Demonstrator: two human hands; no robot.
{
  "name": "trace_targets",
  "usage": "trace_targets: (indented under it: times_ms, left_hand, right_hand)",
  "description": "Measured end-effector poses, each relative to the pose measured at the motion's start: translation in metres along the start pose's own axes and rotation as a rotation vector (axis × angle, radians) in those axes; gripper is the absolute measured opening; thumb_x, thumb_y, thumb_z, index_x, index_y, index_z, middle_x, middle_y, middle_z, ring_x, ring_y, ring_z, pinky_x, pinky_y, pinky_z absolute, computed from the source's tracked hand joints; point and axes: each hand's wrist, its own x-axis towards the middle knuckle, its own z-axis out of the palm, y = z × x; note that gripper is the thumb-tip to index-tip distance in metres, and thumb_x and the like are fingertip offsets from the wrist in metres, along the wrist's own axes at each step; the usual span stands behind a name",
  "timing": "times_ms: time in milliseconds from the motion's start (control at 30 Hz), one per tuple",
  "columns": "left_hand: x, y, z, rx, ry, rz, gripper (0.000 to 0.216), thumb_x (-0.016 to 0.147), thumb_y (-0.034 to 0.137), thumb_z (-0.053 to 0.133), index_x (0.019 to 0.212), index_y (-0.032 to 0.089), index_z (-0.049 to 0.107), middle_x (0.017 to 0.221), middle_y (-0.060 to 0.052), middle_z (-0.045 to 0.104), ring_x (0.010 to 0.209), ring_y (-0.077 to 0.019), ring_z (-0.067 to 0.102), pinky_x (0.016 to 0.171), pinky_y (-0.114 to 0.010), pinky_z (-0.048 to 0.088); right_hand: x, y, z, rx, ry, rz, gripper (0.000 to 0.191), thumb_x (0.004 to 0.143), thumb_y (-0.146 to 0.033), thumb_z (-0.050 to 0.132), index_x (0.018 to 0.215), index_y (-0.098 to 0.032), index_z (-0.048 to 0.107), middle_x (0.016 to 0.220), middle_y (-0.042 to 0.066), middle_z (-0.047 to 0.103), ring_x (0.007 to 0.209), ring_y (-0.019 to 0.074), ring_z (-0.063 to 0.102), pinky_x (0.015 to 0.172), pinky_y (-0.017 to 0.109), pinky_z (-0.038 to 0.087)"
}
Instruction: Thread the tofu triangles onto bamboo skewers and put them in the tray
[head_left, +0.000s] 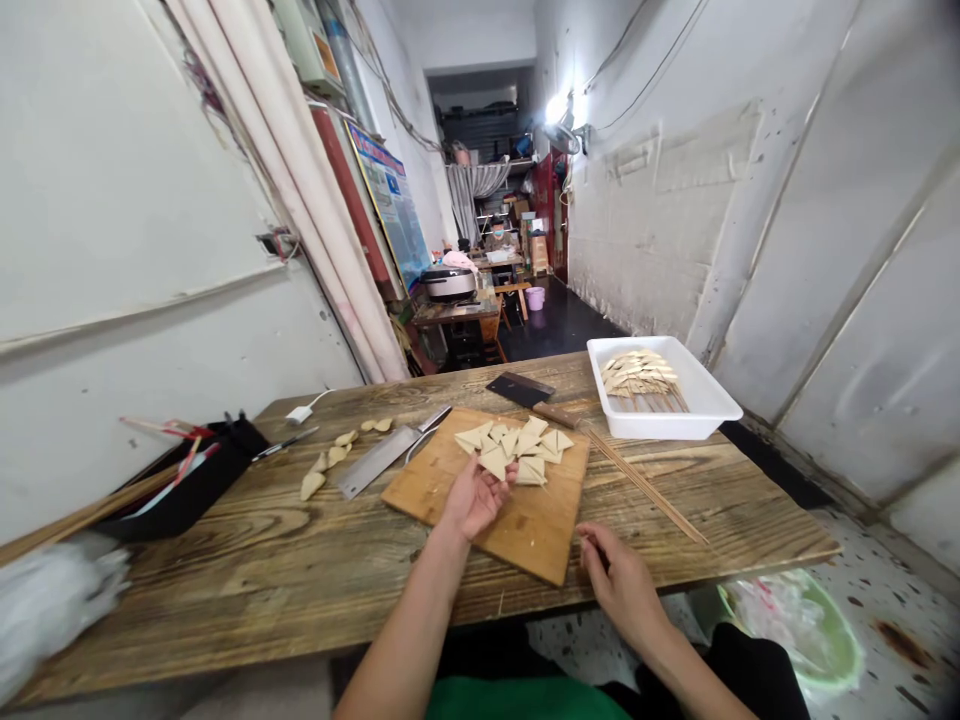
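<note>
On the wooden cutting board (431,480) lies a pile of pale tan folded triangles (529,437), which look like bean-curd sheet. My left hand (478,500), palm up over the board, holds one triangle (493,461) between thumb and fingers at the pile's near side. Just right of the board's near corner is my right hand (619,575), fingers loosely curled with a gap at the thumb and nothing visible in them. Thin wooden skewers (649,487) lie to the right of the board, apart from that hand.
One cleaver (382,460) lies left of the board, another, dark-bladed cleaver (521,388) behind it. A white tray (664,427) at back right holds skewered pieces. Pale scraps (313,485) and a black box (187,500) are leftward. A green basin (840,640) stands below right.
</note>
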Motion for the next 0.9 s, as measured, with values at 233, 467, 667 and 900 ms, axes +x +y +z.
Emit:
trace_targets:
  times_ms: [233, 467, 667, 900]
  left_hand:
    - [-0.002, 0.006, -0.011, -0.151, 0.02, -0.085, 0.024, 0.089, 0.029, 0.038, 0.088, 0.012, 0.055, 0.088, -0.015, 0.06, 0.058, -0.0097, 0.054, 0.047, -0.018, 0.044]
    - [-0.001, -0.012, -0.012, -0.029, 0.114, 0.118, 0.021, 0.078, -0.003, 0.048, 0.093, 0.008, 0.058, 0.087, -0.009, 0.062, 0.077, -0.0113, 0.062, 0.072, -0.02, 0.052]
    - [-0.011, -0.022, -0.005, -0.081, 0.22, 0.072, 0.018, 0.077, 0.0, 0.053, 0.091, 0.012, 0.056, 0.078, -0.006, 0.065, 0.069, -0.0136, 0.064, 0.071, -0.028, 0.055]
    - [-0.012, -0.027, -0.003, -0.182, 0.303, 0.052, 0.009, 0.077, 0.002, 0.054, 0.083, 0.008, 0.056, 0.077, -0.007, 0.066, 0.07, -0.0142, 0.065, 0.07, -0.027, 0.055]
  right_hand:
    - [-0.015, -0.004, 0.005, 0.191, -0.065, 0.08, 0.022, 0.09, -0.027, 0.037, 0.098, -0.017, 0.055, 0.069, 0.002, 0.062, 0.062, 0.0157, 0.061, 0.06, 0.024, 0.046]
    - [-0.022, -0.01, 0.006, 0.232, -0.064, 0.082, 0.026, 0.091, -0.028, 0.037, 0.103, -0.015, 0.056, 0.062, 0.001, 0.06, 0.058, 0.0145, 0.059, 0.058, 0.023, 0.046]
    - [-0.032, -0.022, 0.012, 0.243, -0.102, 0.052, 0.032, 0.092, -0.029, 0.037, 0.106, -0.013, 0.061, 0.058, 0.002, 0.063, 0.052, 0.015, 0.062, 0.056, 0.023, 0.05]
    - [-0.037, -0.025, 0.015, 0.138, -0.067, -0.076, 0.03, 0.089, -0.023, 0.041, 0.109, -0.014, 0.063, 0.1, 0.011, 0.069, 0.088, 0.0192, 0.067, 0.079, 0.028, 0.053]
